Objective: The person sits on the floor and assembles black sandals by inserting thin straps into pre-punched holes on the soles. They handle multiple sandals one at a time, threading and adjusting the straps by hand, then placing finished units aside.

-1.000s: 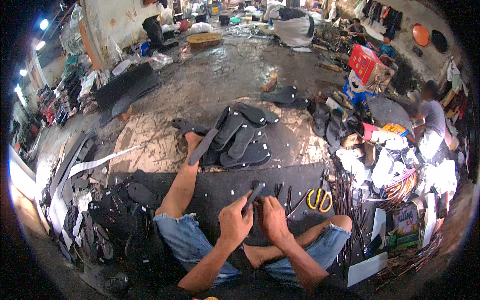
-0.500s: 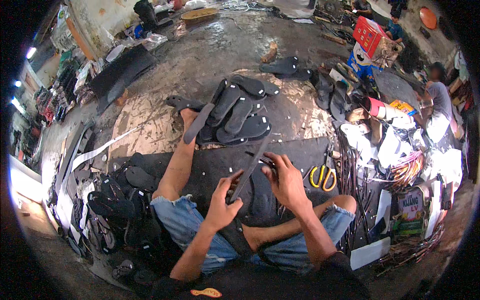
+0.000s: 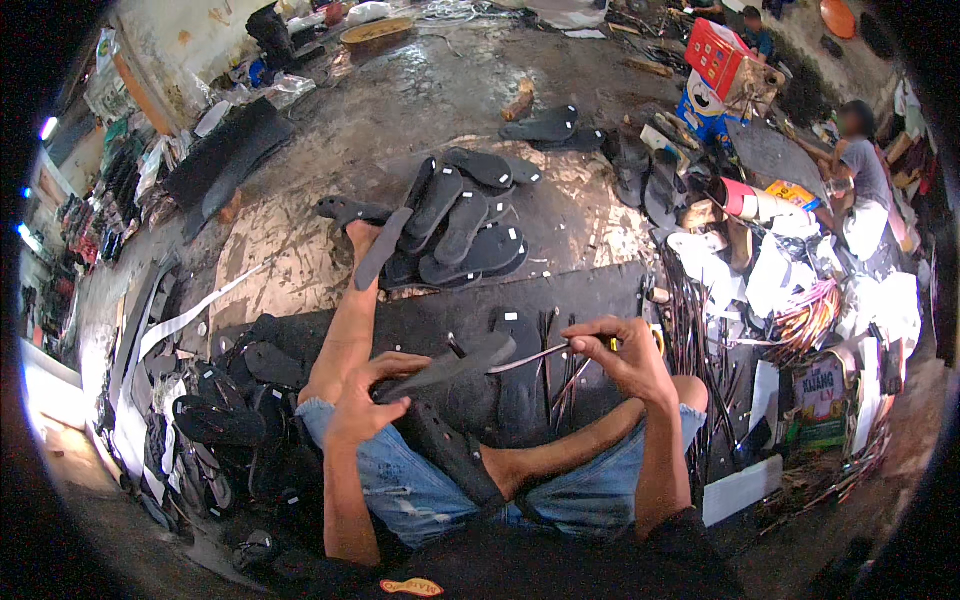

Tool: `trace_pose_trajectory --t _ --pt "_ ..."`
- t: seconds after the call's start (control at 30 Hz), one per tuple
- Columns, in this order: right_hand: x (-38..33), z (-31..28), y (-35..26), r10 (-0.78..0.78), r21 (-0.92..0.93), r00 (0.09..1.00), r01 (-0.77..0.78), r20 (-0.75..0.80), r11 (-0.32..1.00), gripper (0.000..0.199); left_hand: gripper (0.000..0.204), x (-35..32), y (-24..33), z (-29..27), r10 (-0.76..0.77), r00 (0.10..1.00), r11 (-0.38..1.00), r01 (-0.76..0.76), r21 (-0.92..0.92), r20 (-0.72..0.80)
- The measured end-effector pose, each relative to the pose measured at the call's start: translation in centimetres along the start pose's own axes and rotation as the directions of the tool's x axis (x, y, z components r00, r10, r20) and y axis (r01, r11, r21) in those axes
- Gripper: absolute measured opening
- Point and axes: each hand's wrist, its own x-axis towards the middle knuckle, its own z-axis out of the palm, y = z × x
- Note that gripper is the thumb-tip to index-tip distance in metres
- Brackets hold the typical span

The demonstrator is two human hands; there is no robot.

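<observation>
My left hand (image 3: 372, 395) is closed around the heel end of a black sandal sole (image 3: 460, 366), held tilted above my lap. My right hand (image 3: 632, 360) pinches the end of a thin, narrow strip (image 3: 530, 358) between thumb and fingertips. The strip runs to the front end of the sole; whether it passes through it I cannot tell. Beneath, another black sole (image 3: 517, 390) lies on the dark mat (image 3: 400, 312), beside several thin dark strips (image 3: 565, 375). Yellow-handled scissors (image 3: 657, 340) are partly hidden behind my right hand.
Ahead lies a pile of black soles (image 3: 440, 215). Dark sandals (image 3: 220, 410) heap up on my left. To the right are bundled strips (image 3: 700, 350), white bags (image 3: 775, 285) and a red box (image 3: 715, 55). Another person (image 3: 860, 165) sits at the far right.
My hands have moved apart, the left going left with the sole, the right going right with the strip. The sole has turned from steep to flatter. The whole view has shifted slightly.
</observation>
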Motion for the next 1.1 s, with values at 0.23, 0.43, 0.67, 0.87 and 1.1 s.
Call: trace_pose_trajectory --t 0.23,0.43,0.67,0.87,1.1 --pt "-0.4 9.3 -0.6 -0.139 -0.026 0.977 0.137 -0.163 0.99 0.017 0.031 2.5 2.5 11.8 -0.256 0.901 0.82 0.011 -0.573 -0.35" --pt "1.8 8.3 0.2 0.042 0.222 0.969 0.013 -0.242 0.975 0.015 0.033 4.3 3.9 14.6 -0.389 0.837 0.728 0.022 -0.686 -0.386" --pt "0.3 11.3 -1.4 0.065 0.339 0.894 0.1 -0.444 0.935 0.015 0.041 4.7 3.8 15.1 -0.416 0.809 0.734 0.029 -0.679 -0.415" --pt "0.9 14.0 -1.4 0.141 0.431 0.829 0.128 -0.541 0.893 0.011 0.034 5.1 4.5 15.6 -0.219 0.857 0.926 0.033 -0.376 -0.466" --pt "2.4 11.9 2.4 0.183 0.571 0.962 -0.036 -0.201 0.82 0.02 0.03 5.4 4.0 15.1 -0.178 0.866 0.977 0.101 -0.186 -0.467"
